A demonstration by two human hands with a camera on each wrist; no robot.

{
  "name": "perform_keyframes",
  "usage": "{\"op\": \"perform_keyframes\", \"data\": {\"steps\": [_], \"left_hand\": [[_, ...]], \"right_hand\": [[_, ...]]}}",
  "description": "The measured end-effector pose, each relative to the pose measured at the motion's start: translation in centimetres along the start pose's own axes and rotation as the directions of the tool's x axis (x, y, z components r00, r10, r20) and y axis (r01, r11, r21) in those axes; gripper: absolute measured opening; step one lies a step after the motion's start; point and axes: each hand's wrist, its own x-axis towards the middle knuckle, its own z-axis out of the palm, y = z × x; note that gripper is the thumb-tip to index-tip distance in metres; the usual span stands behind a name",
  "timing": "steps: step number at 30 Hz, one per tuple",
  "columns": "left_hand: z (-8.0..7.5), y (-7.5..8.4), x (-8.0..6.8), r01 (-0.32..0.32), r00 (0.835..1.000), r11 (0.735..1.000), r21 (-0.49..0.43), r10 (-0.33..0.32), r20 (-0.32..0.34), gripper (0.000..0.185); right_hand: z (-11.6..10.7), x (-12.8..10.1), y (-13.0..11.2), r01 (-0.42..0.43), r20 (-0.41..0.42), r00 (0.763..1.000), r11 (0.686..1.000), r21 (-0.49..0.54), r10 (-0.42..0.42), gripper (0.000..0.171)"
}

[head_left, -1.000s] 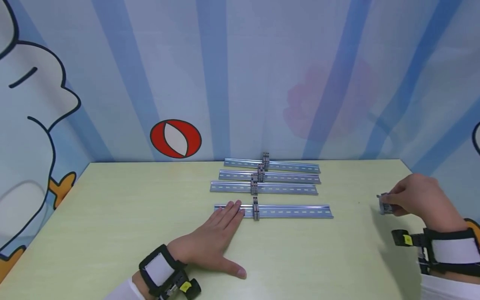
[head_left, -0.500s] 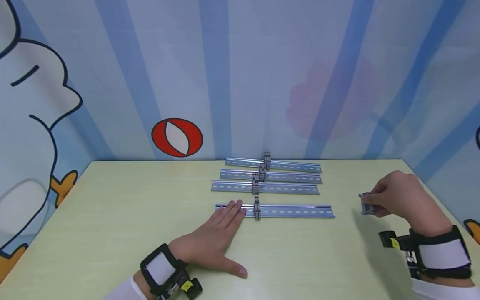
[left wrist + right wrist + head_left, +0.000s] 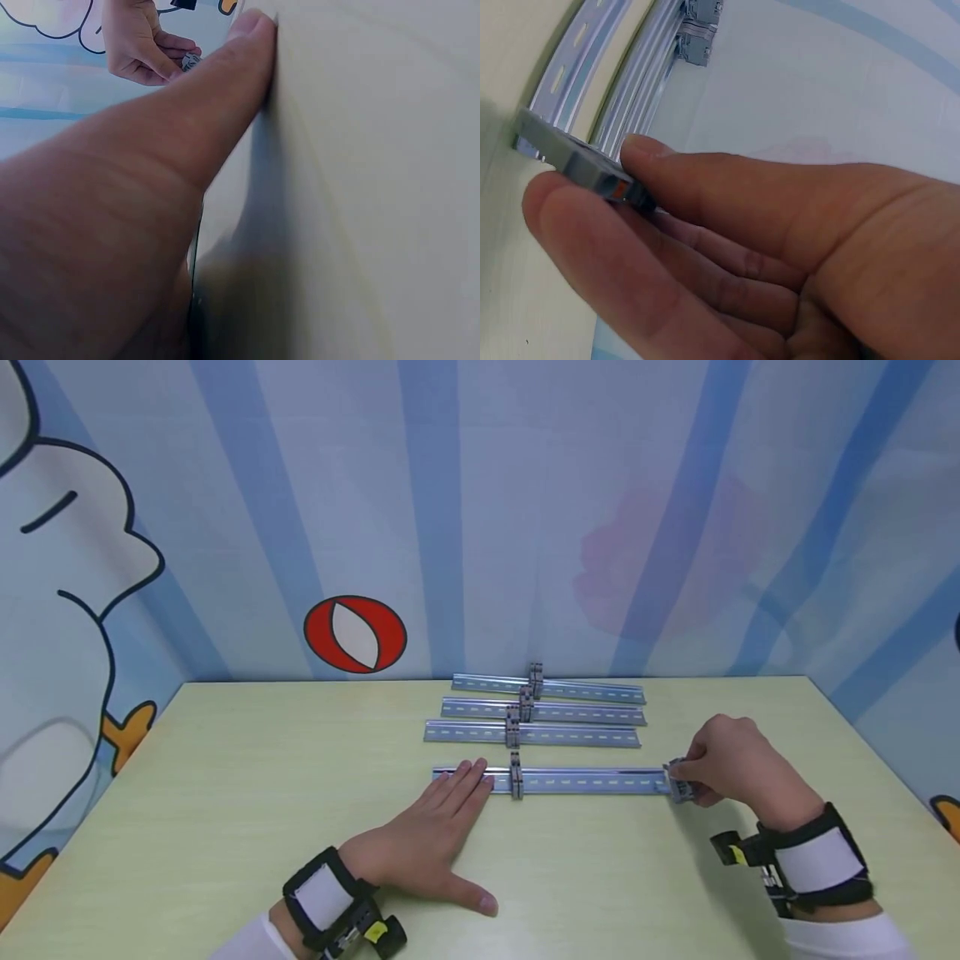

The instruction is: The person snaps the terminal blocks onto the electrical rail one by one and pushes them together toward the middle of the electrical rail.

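Flat on the table, my left hand (image 3: 420, 847) has its fingertips resting on the left part of the front DIN rail (image 3: 592, 782), and its thumb points out to the side. A grey terminal block (image 3: 516, 777) sits across this rail just right of those fingertips. Between thumb and fingers, my right hand (image 3: 742, 772) pinches another grey terminal block (image 3: 678, 781) at the rail's right end. The right wrist view shows that pinched terminal block (image 3: 592, 169) tilted by the slotted rail (image 3: 562, 82); whether they touch I cannot tell. The left wrist view mostly holds the left thumb (image 3: 172, 120).
Behind the front rail lie three more DIN rails, the nearest (image 3: 577, 736), the middle (image 3: 585, 714) and the farthest (image 3: 592, 692), each with terminal blocks (image 3: 512, 727) near its middle. A printed cloth backdrop (image 3: 495, 527) rises at the table's (image 3: 247, 760) back edge.
My right hand has moved left with the pinched terminal block, from over the table's right side to the front rail's right end. The left hand stays on the rail.
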Motion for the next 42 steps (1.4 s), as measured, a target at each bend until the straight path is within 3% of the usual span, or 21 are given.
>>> {"op": "perform_keyframes", "data": {"steps": [14, 21, 27, 42], "left_hand": [[0.0, 0.2, 0.0, -0.022, 1.0, 1.0, 0.005, 0.023, -0.019, 0.128], [-0.2, 0.2, -0.2, -0.009, 1.0, 1.0, -0.002, 0.009, -0.007, 0.127], [-0.4, 0.2, -0.5, -0.019, 1.0, 1.0, -0.012, 0.019, -0.018, 0.126], [-0.4, 0.2, -0.4, -0.004, 1.0, 1.0, -0.013, 0.004, -0.004, 0.127]], "right_hand": [[1.5, 0.8, -0.3, -0.033, -0.043, 0.999, 0.998, -0.054, 0.031, 0.016], [2.1, 0.8, -0.9, -0.009, -0.129, 0.992, 0.995, -0.095, -0.004, 0.038], [2.4, 1.0, -1.3, -0.01, -0.168, 0.986, 0.992, -0.126, -0.011, 0.042], [2.5, 1.7, -1.6, 0.02, -0.162, 0.986, 0.987, -0.158, -0.046, 0.041]]}}
